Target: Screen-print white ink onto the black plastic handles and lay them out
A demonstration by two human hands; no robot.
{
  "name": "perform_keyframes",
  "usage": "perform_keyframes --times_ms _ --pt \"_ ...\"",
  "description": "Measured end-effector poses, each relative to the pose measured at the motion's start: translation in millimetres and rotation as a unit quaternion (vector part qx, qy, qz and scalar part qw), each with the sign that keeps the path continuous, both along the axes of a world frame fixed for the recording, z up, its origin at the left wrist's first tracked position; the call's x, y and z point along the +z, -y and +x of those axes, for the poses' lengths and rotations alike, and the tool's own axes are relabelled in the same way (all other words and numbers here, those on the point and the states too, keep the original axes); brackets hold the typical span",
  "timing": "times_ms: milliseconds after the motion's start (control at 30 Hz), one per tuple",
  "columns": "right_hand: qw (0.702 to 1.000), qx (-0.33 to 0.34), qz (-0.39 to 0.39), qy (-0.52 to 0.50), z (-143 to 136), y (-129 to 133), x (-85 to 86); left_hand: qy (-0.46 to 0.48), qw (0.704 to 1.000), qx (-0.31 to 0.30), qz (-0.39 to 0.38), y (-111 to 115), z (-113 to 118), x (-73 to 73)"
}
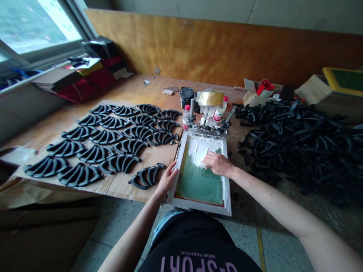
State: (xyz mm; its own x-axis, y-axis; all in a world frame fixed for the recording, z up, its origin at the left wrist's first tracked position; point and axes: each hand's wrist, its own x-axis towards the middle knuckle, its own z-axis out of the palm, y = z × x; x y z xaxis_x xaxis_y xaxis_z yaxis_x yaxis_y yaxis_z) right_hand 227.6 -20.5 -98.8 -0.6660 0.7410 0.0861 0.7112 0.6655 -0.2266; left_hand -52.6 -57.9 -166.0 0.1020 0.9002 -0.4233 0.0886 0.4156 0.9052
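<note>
In front of me lies a screen-printing frame with a white border and green mesh. White ink is smeared thickly over the mesh's far part. My left hand grips the frame's left edge, thumb on top and fingers partly hidden. Closed fingers on my right hand press down at the ink's near edge; whatever they hold is hidden beneath them. A metal clamp sits at the frame's far end. Left of my left hand, a few curved black plastic handles rest on cardboard.
Rows of similar black parts cover the cardboard at left. A big heap of black parts lies at right. Behind the clamp stand a dark tub and red-capped bottles. A wooden board edges the table's back.
</note>
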Motion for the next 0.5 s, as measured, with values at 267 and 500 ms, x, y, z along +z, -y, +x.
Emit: perform_keyframes --times_ms 267,500 --pt "0.995 -0.039 0.068 -0.061 -7 7 -19.1 -0.004 1.000 0.010 -0.010 0 1 8.0" --pt "0.975 -0.184 0.052 -0.113 2 -45 2.8 0.009 1.000 0.004 -0.009 3 -2 34.8"
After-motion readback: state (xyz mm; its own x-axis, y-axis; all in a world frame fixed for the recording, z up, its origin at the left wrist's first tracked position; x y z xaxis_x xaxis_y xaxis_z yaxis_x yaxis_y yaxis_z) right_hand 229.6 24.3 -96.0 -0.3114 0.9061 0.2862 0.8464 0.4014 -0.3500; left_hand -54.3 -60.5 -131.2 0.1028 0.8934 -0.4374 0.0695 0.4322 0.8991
